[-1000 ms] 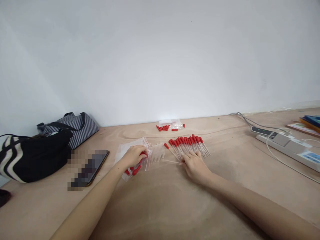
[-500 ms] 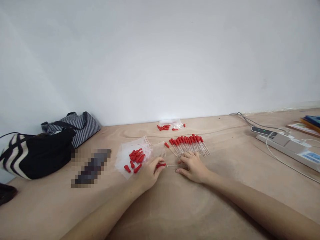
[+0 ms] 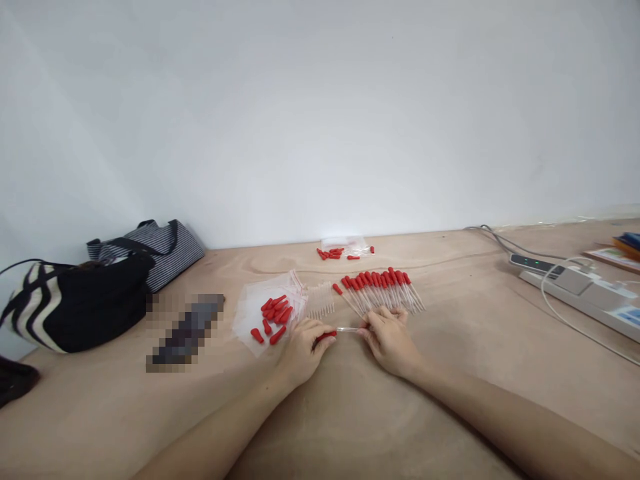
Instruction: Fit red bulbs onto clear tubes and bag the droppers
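My left hand [image 3: 303, 350] pinches a red rubber bulb [image 3: 325, 336] at the end of a thin clear glass tube [image 3: 349, 329]. My right hand [image 3: 389, 340] grips the tube's other end, and the two hands hold it between them just above the wooden table [image 3: 350, 413]. Left of my left hand lies a clear plastic bag [image 3: 250, 307] with several loose red bulbs [image 3: 274, 315] on it. A small bunch of bare glass tubes [image 3: 320, 300] lies beside the bag. Behind my right hand is a row of droppers with red bulbs fitted [image 3: 380, 283].
At the wall lies another small bag with a few red bulbs [image 3: 340, 252]. A black and striped bag [image 3: 80, 303] and a grey striped bag [image 3: 160, 248] sit at the left, with a blurred dark flat object [image 3: 187, 332] nearby. A power strip with cables [image 3: 575, 283] is at the right.
My left hand left the bag of bulbs with one red bulb and came to the middle. My right hand lifted a glass tube, and bulb and tube now meet between the hands.
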Tool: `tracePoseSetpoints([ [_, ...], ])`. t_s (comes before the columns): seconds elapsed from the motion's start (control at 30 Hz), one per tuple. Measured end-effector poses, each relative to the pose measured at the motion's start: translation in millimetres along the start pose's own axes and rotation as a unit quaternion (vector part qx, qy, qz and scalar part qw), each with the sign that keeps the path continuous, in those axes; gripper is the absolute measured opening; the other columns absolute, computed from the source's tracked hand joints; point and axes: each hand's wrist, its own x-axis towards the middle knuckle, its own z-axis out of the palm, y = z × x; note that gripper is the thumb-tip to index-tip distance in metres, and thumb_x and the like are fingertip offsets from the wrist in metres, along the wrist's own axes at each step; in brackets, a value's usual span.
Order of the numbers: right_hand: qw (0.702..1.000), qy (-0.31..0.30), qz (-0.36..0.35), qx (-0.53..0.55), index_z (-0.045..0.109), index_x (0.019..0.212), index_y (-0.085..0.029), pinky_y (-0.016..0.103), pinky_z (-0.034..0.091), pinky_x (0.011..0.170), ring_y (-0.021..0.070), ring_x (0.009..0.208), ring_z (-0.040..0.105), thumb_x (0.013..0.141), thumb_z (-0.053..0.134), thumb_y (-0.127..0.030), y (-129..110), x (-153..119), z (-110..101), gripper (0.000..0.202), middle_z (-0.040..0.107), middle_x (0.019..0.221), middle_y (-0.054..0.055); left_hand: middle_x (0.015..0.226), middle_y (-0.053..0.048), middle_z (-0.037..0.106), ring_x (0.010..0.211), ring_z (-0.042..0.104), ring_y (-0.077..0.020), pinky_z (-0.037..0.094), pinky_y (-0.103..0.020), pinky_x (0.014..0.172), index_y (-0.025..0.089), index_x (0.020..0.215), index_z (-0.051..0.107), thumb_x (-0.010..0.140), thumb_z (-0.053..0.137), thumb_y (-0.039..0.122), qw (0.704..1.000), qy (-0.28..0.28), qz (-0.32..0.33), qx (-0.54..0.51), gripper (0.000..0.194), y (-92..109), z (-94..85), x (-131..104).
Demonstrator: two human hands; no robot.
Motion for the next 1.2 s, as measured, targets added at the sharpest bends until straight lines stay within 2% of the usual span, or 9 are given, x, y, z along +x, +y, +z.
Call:
tracePoseSetpoints([
  [0.13,1.0,-0.014,-0.013,0.007,0.053,0.075,-0.018,0.035,0.019,0.079,0.0158,0.079,0.048,0.085,0.039,-0.021,-4.1,0.1,-1.6,0.018,0.062,0.076,0.003,0.083,-0.001,0.067,0.082,0.056,-0.0193,0.034,-0.038,0.08,0.023,0.083,0.065,0.08,0.052,0.027,0.999,0.008,-0.003,0.033,0.014,-1.6,2.0,-0.9],
  [0.33,0.997,-0.016,-0.079,-0.001,0.06,0.085,-0.023,0.031,0.019,0.074,0.0145,0.077,0.047,0.085,0.042,-0.022,-5.0,-1.5,-7.3,0.018,0.063,0.075,0.001,0.081,-0.001,0.067,0.079,0.057,-0.0178,0.032,-0.037,0.08,0.024,0.082,0.066,0.083,0.046,0.031,0.999,0.017,-0.006,0.034,0.02,-1.7,1.6,-2.2],
  [0.6,0.996,-0.009,-0.089,0.022,0.062,0.082,-0.022,0.032,0.019,0.074,0.0142,0.075,0.045,0.084,0.043,-0.023,-8.0,-2.7,-9.4,0.019,0.062,0.072,0.001,0.075,0.0,0.067,0.075,0.057,-0.0169,0.028,-0.04,0.084,0.025,0.08,0.067,0.082,0.048,0.031,0.999,0.007,0.013,0.048,0.02,2.0,-0.3,-1.0],
  [0.7,0.992,0.013,-0.128,-0.016,0.063,0.082,-0.023,0.033,0.018,0.074,0.015,0.075,0.043,0.083,0.042,-0.02,-4.8,-2.8,-7.6,0.021,0.06,0.07,0.002,0.073,0.0,0.067,0.074,0.057,-0.0164,0.027,-0.041,0.086,0.026,0.079,0.068,0.082,0.048,0.03,0.999,0.0,0.02,0.043,0.02,6.3,-3.2,-1.0],
  [0.87,0.97,0.061,-0.217,-0.087,0.062,0.089,-0.025,0.035,0.017,0.077,0.0146,0.072,0.043,0.081,0.039,-0.012,3.2,-3.1,-6.6,0.028,0.057,0.069,0.001,0.071,0.0,0.067,0.073,0.057,-0.0161,0.029,-0.039,0.086,0.028,0.082,0.068,0.082,0.046,0.031,0.999,-0.047,0.019,0.002,0.022,6.2,-6.8,0.1],
  [0.97,0.961,0.064,-0.249,-0.1,0.06,0.093,-0.025,0.036,0.016,0.079,0.0144,0.071,0.043,0.083,0.034,-0.011,3.0,-3.8,-6.1,0.031,0.058,0.071,0.001,0.071,0.0,0.067,0.072,0.057,-0.0162,0.032,-0.037,0.085,0.027,0.082,0.068,0.081,0.049,0.032,0.998,-0.051,0.026,-0.005,0.02,4.1,-6.0,0.6],
  [1.2,0.987,0.043,-0.152,-0.026,0.06,0.076,-0.019,0.035,0.017,0.077,0.0142,0.071,0.043,0.084,0.038,-0.021,-11.0,-1.6,-5.6,0.023,0.059,0.067,0.002,0.067,0.0,0.065,0.072,0.056,-0.0164,0.025,-0.042,0.089,0.022,0.073,0.064,0.081,0.049,0.029,0.999,-0.007,0.039,0.017,0.018,9.2,-1.2,-2.5],
])
